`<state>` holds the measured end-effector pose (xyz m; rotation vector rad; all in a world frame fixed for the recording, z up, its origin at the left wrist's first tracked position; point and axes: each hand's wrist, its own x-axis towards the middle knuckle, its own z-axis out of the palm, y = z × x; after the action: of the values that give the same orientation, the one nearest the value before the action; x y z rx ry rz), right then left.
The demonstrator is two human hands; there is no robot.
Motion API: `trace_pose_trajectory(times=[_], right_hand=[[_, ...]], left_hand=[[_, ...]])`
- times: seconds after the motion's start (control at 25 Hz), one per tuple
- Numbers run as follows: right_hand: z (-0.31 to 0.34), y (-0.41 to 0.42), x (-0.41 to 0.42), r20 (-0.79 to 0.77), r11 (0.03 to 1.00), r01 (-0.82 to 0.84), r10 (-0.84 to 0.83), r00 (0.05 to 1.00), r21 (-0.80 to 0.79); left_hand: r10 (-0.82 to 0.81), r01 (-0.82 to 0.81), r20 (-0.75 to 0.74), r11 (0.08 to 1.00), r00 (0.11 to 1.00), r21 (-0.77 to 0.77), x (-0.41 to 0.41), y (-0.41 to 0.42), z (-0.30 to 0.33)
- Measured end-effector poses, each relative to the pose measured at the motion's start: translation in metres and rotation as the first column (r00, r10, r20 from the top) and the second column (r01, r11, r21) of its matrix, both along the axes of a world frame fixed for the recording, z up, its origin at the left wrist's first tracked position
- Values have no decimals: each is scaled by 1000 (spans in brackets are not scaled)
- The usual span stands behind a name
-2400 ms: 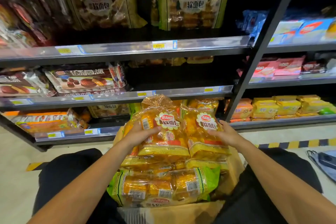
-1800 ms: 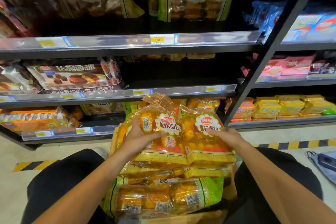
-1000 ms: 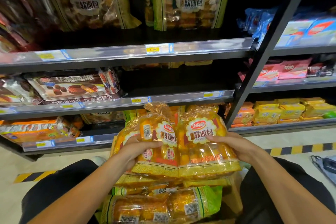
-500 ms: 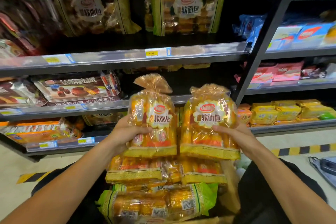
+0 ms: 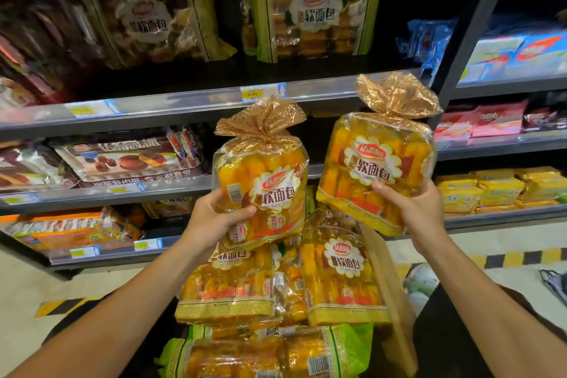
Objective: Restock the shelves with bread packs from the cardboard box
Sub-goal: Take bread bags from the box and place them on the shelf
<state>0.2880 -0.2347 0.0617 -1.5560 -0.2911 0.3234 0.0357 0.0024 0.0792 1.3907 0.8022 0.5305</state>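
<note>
My left hand (image 5: 211,224) grips a yellow bread pack (image 5: 270,175) by its lower left side, held upright in front of the middle shelf (image 5: 184,184). My right hand (image 5: 414,209) grips a second yellow bread pack (image 5: 377,163) from below, raised higher and tilted left near the black upright post (image 5: 472,24). Under them the cardboard box (image 5: 389,294) holds more yellow packs (image 5: 340,279) and a green-edged pack (image 5: 276,353) at the front.
The top shelf (image 5: 306,92) carries large green-trimmed bread bags (image 5: 313,12). Chocolate pie boxes (image 5: 129,159) lie on the middle shelf at left, orange packs (image 5: 70,230) on the bottom shelf. A neighbouring rack at right holds yellow packets (image 5: 497,190). A striped floor line (image 5: 515,258) runs at right.
Both hands have lifted their two packs up out of the box and apart; the right pack has risen higher and further right.
</note>
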Motion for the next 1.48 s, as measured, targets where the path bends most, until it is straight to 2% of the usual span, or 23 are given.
trace_pose_trajectory(times=[0.2, 0.52, 0.72, 0.88, 1.0, 1.16, 1.36, 1.48], right_hand=[[-13, 2, 16, 3, 997, 82, -82, 997, 14], [-9, -7, 28, 46, 996, 94, -93, 995, -3], [-7, -8, 31, 11, 987, 151, -152, 988, 52], [-7, -5, 36, -16, 983, 173, -172, 985, 60], [-8, -5, 40, -25, 976, 210, -209, 978, 56], [-6, -8, 42, -46, 961, 269, -267, 963, 58], [-10, -17, 47, -25, 948, 315, -315, 949, 29], [-10, -20, 51, 7, 948, 318, -319, 948, 13]], left_hand=[[-7, 3, 24, 988, 1000, 153, 26, 6, -11], [-38, 34, 1, 921, 999, 388, 75, 18, -29], [-133, 94, 11, 760, 991, 644, 104, 33, -38], [-243, 120, 72, 690, 967, 714, 126, 41, -41], [-242, 85, 47, 505, 969, 859, 145, 44, -41], [-272, 120, -12, 387, 962, 914, 175, 63, -43], [-62, 246, -244, 452, 968, 858, 227, 94, -51], [4, 192, -253, 643, 967, 742, 254, 93, -68]])
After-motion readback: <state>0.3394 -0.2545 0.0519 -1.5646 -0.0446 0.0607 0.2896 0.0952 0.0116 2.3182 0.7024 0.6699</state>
